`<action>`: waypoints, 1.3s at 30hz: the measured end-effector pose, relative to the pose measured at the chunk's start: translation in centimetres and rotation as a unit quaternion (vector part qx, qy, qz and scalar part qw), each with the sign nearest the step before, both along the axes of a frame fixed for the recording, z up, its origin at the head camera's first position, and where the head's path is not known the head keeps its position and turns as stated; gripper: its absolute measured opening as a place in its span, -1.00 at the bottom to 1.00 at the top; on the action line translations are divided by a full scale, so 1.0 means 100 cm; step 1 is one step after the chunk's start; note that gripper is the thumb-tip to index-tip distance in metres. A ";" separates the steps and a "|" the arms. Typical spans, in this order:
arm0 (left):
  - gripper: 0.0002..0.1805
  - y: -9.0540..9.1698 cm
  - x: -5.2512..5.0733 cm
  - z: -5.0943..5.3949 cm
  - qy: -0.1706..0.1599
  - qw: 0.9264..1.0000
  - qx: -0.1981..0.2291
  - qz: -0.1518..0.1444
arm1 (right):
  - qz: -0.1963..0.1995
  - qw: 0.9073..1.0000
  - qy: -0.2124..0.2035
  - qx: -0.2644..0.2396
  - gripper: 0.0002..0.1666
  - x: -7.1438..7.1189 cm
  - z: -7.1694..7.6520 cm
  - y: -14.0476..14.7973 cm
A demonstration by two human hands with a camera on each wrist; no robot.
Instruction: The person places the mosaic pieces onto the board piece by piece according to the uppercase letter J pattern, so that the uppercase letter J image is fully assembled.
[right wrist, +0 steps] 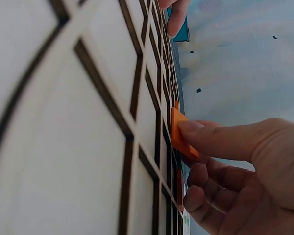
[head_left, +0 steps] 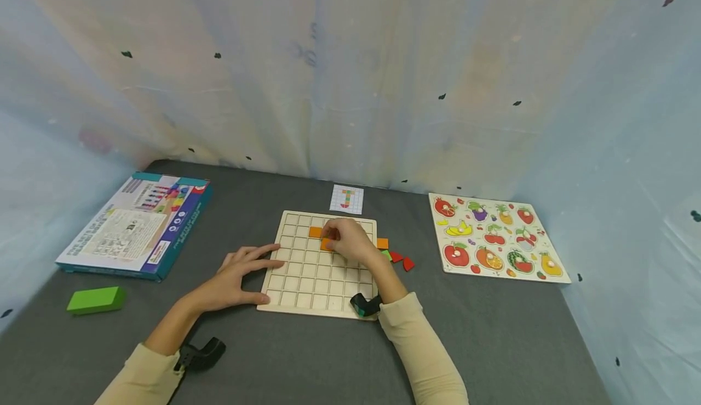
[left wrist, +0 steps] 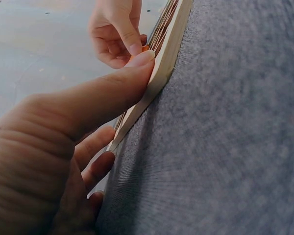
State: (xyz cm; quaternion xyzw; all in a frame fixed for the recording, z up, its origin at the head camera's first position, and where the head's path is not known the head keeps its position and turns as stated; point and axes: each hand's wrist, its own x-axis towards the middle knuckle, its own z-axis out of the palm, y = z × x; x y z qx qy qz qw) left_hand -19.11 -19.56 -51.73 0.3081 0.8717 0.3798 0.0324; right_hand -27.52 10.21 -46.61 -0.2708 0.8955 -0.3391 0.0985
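A wooden grid board [head_left: 306,271] lies on the dark table. My right hand [head_left: 350,241] pinches an orange square tile [right wrist: 182,132] between thumb and fingers, over the upper middle of the grid. Just beyond it, another orange tile [head_left: 315,232] sits on the board. My left hand [head_left: 238,277] has its fingers spread, with fingertips and thumb touching the board's left edge. In the left wrist view, the thumb [left wrist: 112,95] rests against the board's rim. Part of the grid is hidden beneath my right hand.
By the board's right edge lie an orange piece [head_left: 383,243], a green piece [head_left: 387,255] and red pieces [head_left: 408,264]. A pattern card [head_left: 347,199] is behind the board. A fruit puzzle [head_left: 495,238] lies at right; a flat box [head_left: 137,225] and a green block [head_left: 96,300] are at left.
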 end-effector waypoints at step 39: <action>-0.28 0.000 0.000 0.001 -0.005 1.000 -0.007 0.002 | -0.015 0.998 0.041 0.048 -0.86 0.001 0.000 0.001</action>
